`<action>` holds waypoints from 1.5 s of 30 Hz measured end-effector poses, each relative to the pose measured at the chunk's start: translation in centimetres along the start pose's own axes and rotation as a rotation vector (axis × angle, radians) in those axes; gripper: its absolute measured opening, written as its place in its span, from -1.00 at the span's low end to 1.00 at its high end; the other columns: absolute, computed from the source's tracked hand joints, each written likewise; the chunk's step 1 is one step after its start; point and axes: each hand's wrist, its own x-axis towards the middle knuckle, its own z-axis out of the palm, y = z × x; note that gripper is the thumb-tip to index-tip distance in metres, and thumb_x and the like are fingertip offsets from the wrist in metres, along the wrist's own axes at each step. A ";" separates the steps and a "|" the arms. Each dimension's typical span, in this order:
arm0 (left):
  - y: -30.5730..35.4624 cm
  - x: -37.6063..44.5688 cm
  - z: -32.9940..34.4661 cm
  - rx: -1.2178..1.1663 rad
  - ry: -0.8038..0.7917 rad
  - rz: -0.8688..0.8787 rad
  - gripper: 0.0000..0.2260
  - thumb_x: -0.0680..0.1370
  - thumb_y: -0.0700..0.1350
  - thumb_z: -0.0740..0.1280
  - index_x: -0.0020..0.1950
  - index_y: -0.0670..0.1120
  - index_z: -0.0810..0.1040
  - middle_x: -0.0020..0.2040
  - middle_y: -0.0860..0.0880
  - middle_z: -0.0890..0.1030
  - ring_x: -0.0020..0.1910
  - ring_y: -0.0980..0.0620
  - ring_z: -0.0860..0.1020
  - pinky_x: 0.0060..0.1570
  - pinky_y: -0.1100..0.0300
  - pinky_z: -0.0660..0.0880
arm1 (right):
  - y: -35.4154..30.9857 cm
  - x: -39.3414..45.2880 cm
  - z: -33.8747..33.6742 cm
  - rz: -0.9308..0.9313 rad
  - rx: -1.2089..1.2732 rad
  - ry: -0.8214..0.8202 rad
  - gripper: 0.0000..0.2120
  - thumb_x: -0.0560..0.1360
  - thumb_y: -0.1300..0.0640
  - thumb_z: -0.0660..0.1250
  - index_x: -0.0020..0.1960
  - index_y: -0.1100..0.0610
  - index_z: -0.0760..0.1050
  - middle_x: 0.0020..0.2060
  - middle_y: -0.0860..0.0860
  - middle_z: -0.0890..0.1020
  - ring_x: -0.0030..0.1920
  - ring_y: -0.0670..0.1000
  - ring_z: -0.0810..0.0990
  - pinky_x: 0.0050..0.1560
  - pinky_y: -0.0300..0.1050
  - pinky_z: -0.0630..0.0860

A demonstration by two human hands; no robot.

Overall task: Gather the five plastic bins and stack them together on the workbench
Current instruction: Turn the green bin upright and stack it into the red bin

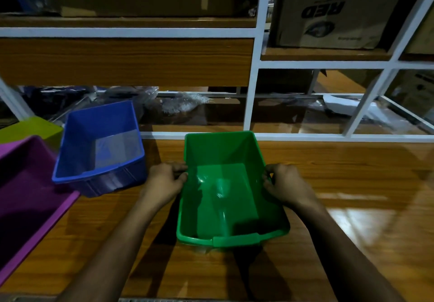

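A green plastic bin (225,193) stands upright and empty in the middle of the wooden workbench (352,184). My left hand (164,179) grips its left rim and my right hand (285,184) grips its right rim. To the left sits an empty blue bin (101,149), apart from the green one. A purple bin (28,196) lies at the left edge, partly cut off. Behind it a yellow-green bin (30,128) shows only its top corner.
A white-framed shelf unit (252,78) with wooden boards rises right behind the bench. Crumpled clear plastic bags (183,104) lie on its low shelf. A cardboard box (333,10) stands on the upper right shelf.
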 end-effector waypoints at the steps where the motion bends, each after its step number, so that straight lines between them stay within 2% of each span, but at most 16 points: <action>1: 0.0 0.0 0.1 -0.045 -0.001 -0.042 -0.72 0.55 -0.18 0.35 0.25 -0.06 0.61 0.24 0.00 0.63 0.10 0.14 0.58 0.15 0.33 0.43 | 0.0 0.0 0.1 0.008 -0.003 -0.019 -0.92 0.54 0.12 0.29 -0.07 -0.02 0.54 -0.11 -0.02 0.62 -0.16 -0.03 0.60 -0.26 -0.15 0.53; 4: 0.1 -0.1 0.2 -0.170 -0.020 -0.137 -0.63 0.55 -0.19 0.37 0.34 0.04 0.52 0.08 0.01 0.68 -0.04 0.15 0.63 -0.09 0.32 0.54 | 0.5 0.0 -0.1 0.004 0.016 -0.040 -0.80 0.55 0.10 0.30 0.14 -0.04 0.58 -0.07 0.00 0.64 -0.17 -0.04 0.60 -0.26 -0.17 0.53; 6: 0.2 -0.2 0.2 -0.277 -0.027 -0.200 -0.59 0.55 -0.20 0.36 0.39 0.02 0.46 0.14 0.00 0.64 0.04 0.06 0.63 -0.04 0.20 0.58 | 1.1 0.0 -0.3 -0.029 0.113 -0.015 -0.69 0.56 0.09 0.29 0.29 -0.05 0.51 -0.16 0.05 0.68 -0.24 -0.02 0.63 -0.26 -0.11 0.59; 8: 0.3 -0.3 0.2 -0.445 -0.053 -0.311 -0.62 0.57 -0.20 0.34 0.38 -0.05 0.45 0.16 -0.07 0.61 0.07 -0.06 0.61 0.04 0.03 0.58 | 1.4 -0.1 -0.4 0.004 0.365 -0.001 -0.68 0.61 0.12 0.25 0.35 -0.04 0.43 -0.19 0.11 0.68 -0.24 0.04 0.66 -0.23 -0.02 0.62; 11: 0.7 -0.9 0.2 -0.808 -0.188 -0.485 -0.78 0.61 -0.24 0.24 0.24 -0.08 0.50 0.06 -0.12 0.62 -0.01 -0.07 0.57 -0.08 0.06 0.49 | 0.7 -0.4 -0.3 0.259 0.847 -0.100 -0.79 0.64 0.19 0.18 0.23 0.17 0.50 -0.05 0.22 0.63 -0.16 0.14 0.60 -0.18 -0.05 0.48; 14: -0.1 -1.0 0.2 -1.016 -0.326 -0.535 -0.75 0.61 -0.27 0.20 0.22 -0.07 0.53 0.02 -0.10 0.63 0.02 -0.09 0.54 -0.09 0.07 0.51 | 0.7 -0.6 0.1 0.347 1.089 -0.148 -0.81 0.62 0.28 0.16 0.01 0.31 0.53 -0.12 0.28 0.61 -0.33 0.02 0.61 -0.39 -0.26 0.46; 17: -1.1 -0.5 0.2 -1.078 -0.371 -0.506 -0.70 0.57 -0.29 0.24 0.25 -0.05 0.55 0.02 -0.08 0.68 0.01 -0.04 0.59 -0.18 0.10 0.56 | 1.6 -1.0 0.5 0.337 1.158 -0.151 -0.78 0.61 0.29 0.17 0.02 0.30 0.59 -0.08 0.27 0.67 -0.12 0.16 0.60 -0.22 -0.09 0.52; 20: -0.8 0.2 0.3 -1.081 -0.405 -0.480 -0.69 0.56 -0.29 0.26 0.25 -0.01 0.55 0.02 -0.08 0.71 0.01 -0.02 0.63 -0.16 0.09 0.54 | 2.1 -2.0 0.9 0.363 1.239 -0.102 -0.75 0.61 0.31 0.16 -0.10 0.21 0.58 -0.23 0.12 0.68 -0.22 0.07 0.59 -0.23 -0.10 0.52; 23: 0.0 0.7 1.3 -1.065 -0.478 -0.432 -0.67 0.56 -0.30 0.25 0.26 -0.01 0.54 0.04 -0.07 0.71 0.04 -0.02 0.62 -0.11 0.06 0.55 | 3.4 -3.7 1.2 0.391 1.293 -0.051 -0.79 0.61 0.28 0.17 0.04 0.21 0.59 -0.13 0.14 0.67 -0.22 0.03 0.62 -0.26 -0.16 0.55; 25: 1.1 0.9 2.3 -1.060 -0.542 -0.398 -0.65 0.56 -0.31 0.24 0.28 -0.01 0.53 0.03 -0.07 0.70 0.04 -0.02 0.62 -0.09 0.05 0.55 | 4.5 -5.6 1.1 0.442 1.300 0.027 -0.80 0.62 0.25 0.19 0.05 0.17 0.60 -0.19 0.07 0.68 -0.27 -0.01 0.61 -0.36 -0.24 0.52; 31: 7.3 0.7 7.4 -1.044 -0.783 -0.312 -0.62 0.55 -0.35 0.21 0.27 0.01 0.55 0.14 -0.13 0.65 -0.01 -0.06 0.62 -0.28 0.13 0.61 | 9.6 -14.4 -0.4 0.563 1.359 0.346 -0.80 0.60 0.25 0.25 0.14 0.18 0.60 -0.15 0.08 0.70 -0.19 0.05 0.61 -0.30 -0.17 0.54; 35: 14.1 -1.4 12.1 -0.953 -0.922 -0.192 -0.59 0.54 -0.35 0.20 0.27 0.03 0.54 0.00 -0.06 0.71 -0.05 0.03 0.63 -0.09 0.06 0.58 | 13.6 -21.9 -2.2 0.664 1.357 0.530 -0.80 0.61 0.23 0.25 0.13 0.11 0.62 -0.09 0.07 0.71 -0.11 0.06 0.61 -0.32 -0.19 0.51; 36: 16.2 -2.2 13.5 -0.941 -0.969 -0.171 -0.59 0.55 -0.36 0.20 0.27 0.04 0.53 0.01 -0.06 0.71 -0.04 0.03 0.63 -0.04 0.04 0.57 | 14.8 -24.0 -2.7 0.686 1.370 0.589 -0.79 0.61 0.23 0.25 0.17 0.13 0.61 -0.03 0.10 0.71 -0.06 0.09 0.62 -0.27 -0.17 0.54; 39: 22.7 -4.9 17.5 -0.916 -1.092 -0.140 -0.59 0.55 -0.37 0.19 0.26 0.04 0.52 0.08 -0.13 0.67 0.03 -0.06 0.59 0.14 -0.06 0.50 | 19.1 -30.7 -3.9 0.724 1.400 0.731 -0.70 0.59 0.27 0.24 0.27 0.17 0.58 0.17 0.20 0.66 0.11 0.19 0.56 0.14 0.09 0.48; 41: 27.4 -7.2 20.7 -0.892 -1.181 -0.111 -0.59 0.55 -0.39 0.18 0.25 0.01 0.53 0.03 -0.14 0.66 -0.03 -0.05 0.57 0.05 -0.02 0.53 | 21.7 -35.6 -5.1 0.737 1.412 0.827 -0.68 0.57 0.31 0.21 0.26 0.18 0.58 0.20 0.24 0.63 0.13 0.21 0.53 0.19 0.15 0.46; 45: 36.5 -12.5 27.0 -0.865 -1.382 -0.037 -0.58 0.53 -0.41 0.17 0.32 -0.11 0.50 0.04 -0.23 0.62 -0.23 0.00 0.61 -0.38 0.18 0.60 | 26.3 -45.0 -8.0 0.800 1.402 1.040 -0.67 0.55 0.35 0.20 0.26 0.21 0.57 0.14 0.25 0.65 0.09 0.18 0.51 -0.08 -0.07 0.58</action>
